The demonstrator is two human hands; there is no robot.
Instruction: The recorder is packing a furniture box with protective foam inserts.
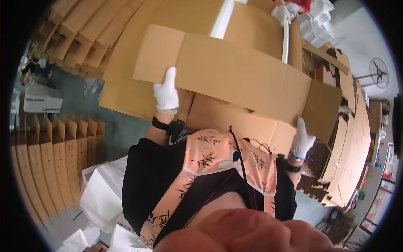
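Observation:
A long, creased brown cardboard sheet spans the space in front of me, its end flaps bent at either side. My left hand, in a white glove, grips the lower edge near the left fold, thumb on top and fingers hidden beneath. At the lower right edge, by the right fold, my right hand, also gloved, pinches the same sheet with its thumb upright. Below it lies more brown cardboard, partly covered. Beyond it, white strips stand against a large cardboard piece.
Across from me, a co-worker's white-gloved hands touch a white strip. Folded cartons are stacked at the far left, with rows of standing cartons nearer. Stacked cardboard rises at right, near a fan. White plastic bags lie at lower left.

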